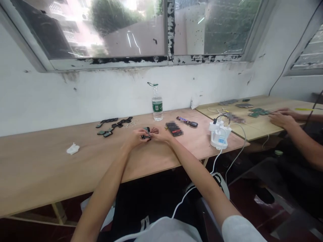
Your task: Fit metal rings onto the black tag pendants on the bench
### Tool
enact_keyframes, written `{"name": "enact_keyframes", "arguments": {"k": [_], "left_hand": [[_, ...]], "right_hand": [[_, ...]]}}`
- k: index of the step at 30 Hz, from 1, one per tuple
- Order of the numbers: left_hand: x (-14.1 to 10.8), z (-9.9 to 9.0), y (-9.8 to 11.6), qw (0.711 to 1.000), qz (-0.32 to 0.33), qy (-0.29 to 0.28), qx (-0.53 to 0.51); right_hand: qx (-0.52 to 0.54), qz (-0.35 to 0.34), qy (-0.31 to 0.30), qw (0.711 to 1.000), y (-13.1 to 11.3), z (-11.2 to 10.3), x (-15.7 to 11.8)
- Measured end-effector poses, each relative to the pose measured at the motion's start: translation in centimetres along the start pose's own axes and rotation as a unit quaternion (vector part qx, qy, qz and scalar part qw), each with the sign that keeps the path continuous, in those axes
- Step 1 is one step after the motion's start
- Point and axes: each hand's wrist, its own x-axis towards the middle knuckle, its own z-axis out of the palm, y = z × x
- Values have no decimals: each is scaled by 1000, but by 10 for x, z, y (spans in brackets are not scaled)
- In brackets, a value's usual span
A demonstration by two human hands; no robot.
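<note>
Near the table's middle, my left hand [137,137] is closed around a small dark rectangular device with a greyish face [146,129]. My right hand [162,135] meets it from the right, fingers pinched together at the device's edge; whatever is between those fingertips is too small to make out. Beyond my left hand lie several small black pieces with grey faces [108,133], with tiny white bits [130,124] scattered beside them. A dark phone-like slab [174,128] rests just past my right hand.
A water bottle [157,109] stands by the wall. Right of it are a wrapped snack bar [182,119] and a black oval fob [193,124]. A white power strip [220,135] trails cables. Crumpled tissue [73,148] lies left. Another person's hands [284,116] touch green circuit boards [259,112].
</note>
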Motion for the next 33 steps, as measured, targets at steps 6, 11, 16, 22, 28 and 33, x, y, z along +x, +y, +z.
{"name": "enact_keyframes", "arguments": {"k": [6, 11, 16, 22, 28, 33], "left_hand": [[-2, 3, -7, 1000, 12, -8, 16], [-2, 4, -9, 1000, 7, -18, 18], [-2, 6, -9, 999, -3, -29, 18], [-3, 5, -9, 999, -19, -32, 16], [-4, 0, -4, 998, -61, -30, -18], [-8, -6, 1, 988, -81, -94, -92]], "right_hand": [[-10, -15, -24, 1000, -1, -3, -2], [-17, -13, -28, 999, 1, -2, -1], [-63, -31, 1, 997, 2, -1, -1], [-137, -63, 22, 988, 1, -1, 0], [-136, -90, 78, 984, 1, -10, 5], [-198, -51, 171, 964, 5, -31, 5]]}}
